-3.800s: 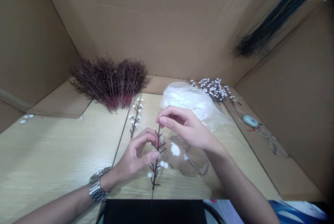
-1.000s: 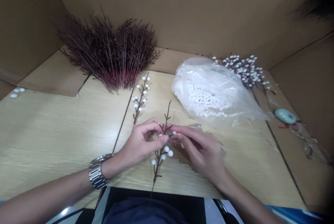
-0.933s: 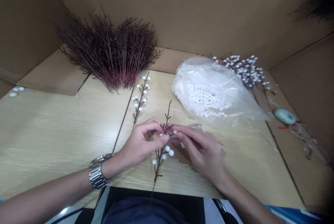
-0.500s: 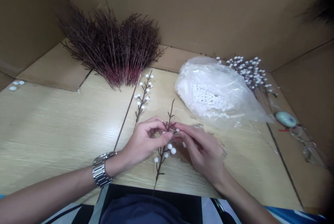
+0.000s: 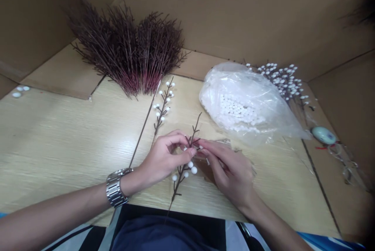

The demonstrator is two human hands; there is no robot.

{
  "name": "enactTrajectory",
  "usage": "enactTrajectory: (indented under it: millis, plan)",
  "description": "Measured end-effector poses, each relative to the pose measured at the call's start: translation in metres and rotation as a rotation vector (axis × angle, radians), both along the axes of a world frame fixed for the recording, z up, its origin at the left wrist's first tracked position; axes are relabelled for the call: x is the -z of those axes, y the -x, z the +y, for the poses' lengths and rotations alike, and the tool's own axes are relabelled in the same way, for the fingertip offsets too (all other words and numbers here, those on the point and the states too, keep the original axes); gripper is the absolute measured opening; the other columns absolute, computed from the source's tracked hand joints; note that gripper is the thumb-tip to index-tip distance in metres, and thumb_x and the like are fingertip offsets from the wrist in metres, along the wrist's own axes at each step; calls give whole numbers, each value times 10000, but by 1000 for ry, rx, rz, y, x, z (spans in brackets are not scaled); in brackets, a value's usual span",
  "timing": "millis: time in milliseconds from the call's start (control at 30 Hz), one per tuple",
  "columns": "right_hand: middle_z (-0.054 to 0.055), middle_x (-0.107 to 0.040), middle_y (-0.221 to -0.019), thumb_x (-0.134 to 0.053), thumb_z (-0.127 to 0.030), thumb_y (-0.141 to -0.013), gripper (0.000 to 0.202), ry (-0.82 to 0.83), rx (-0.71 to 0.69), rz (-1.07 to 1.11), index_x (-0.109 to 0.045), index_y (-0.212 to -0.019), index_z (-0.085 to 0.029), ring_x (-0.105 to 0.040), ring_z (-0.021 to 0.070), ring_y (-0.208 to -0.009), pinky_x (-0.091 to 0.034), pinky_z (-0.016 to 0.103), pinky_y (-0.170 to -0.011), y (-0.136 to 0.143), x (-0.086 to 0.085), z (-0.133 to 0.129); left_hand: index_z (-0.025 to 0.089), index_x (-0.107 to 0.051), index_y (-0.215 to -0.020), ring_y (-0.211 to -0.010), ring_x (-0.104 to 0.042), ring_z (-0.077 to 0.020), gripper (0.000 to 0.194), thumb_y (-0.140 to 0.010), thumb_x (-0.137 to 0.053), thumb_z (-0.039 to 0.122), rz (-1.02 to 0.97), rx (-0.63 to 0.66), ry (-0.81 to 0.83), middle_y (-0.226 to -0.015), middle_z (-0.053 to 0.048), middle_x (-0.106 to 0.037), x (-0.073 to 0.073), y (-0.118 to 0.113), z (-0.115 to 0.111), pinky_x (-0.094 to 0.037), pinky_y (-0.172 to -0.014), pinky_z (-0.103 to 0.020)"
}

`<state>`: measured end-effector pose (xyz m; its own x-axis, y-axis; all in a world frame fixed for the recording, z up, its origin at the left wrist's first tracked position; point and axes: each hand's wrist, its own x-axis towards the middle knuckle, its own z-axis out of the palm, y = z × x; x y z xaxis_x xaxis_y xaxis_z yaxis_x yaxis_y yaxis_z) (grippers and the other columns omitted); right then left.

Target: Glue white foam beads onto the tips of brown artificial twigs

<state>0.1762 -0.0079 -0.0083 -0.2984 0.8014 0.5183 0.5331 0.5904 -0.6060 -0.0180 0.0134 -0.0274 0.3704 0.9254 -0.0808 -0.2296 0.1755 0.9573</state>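
Observation:
My left hand [image 5: 170, 151], a metal watch on its wrist, pinches a brown artificial twig [image 5: 177, 186] near its middle. White berries sit on the twig's lower side shoots, while its upper tip shows none. Thumb and fingers of my right hand [image 5: 227, 165] close on a small white berry [image 5: 200, 147] at a side shoot, right beside the left fingertips. Fingers partly hide the twig's middle. Beyond my left hand lies another twig with white berries [image 5: 163, 106] on the table.
Bundles of bare brown twigs [image 5: 125, 56] stand at the back left. A clear plastic bag of white berries [image 5: 237, 106] lies at back right, berried twigs [image 5: 283, 79] behind it. Rightward are a pale green oval object [image 5: 324, 135] and scissors [image 5: 347, 161]. Loose berries [image 5: 16, 95] lie far left.
The twig's upper end leans slightly further right. Both hands keep nearly the same grip, and the whole view has shifted a little.

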Motion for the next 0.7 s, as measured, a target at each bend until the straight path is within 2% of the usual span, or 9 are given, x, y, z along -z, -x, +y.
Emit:
enactTrajectory:
  millis: [267, 700]
  plan:
    - [56, -791, -1132, -643, -32, -904, 409, 18, 18, -2, -705, -1250, -241, -771, 194, -1014, -658, 322, -900, 0, 2, -1, 173, -671, -788, -911, -572, -186, 127, -878, -748, 218, 6, -5, -8, -920, -25, -597, 0, -1, -1, -425, -837, -331]
    - [79, -793, -1120, -633, -28, -908, 373, 17, 7, 3, -724, -1222, -207, -774, 196, -1008, -659, 315, -898, 3, 1, -1, 166, -657, -766, -877, -573, -176, 140, -877, -734, 200, -6, -16, 2, -890, -19, -583, -1, -2, -1, -436, -811, -317]
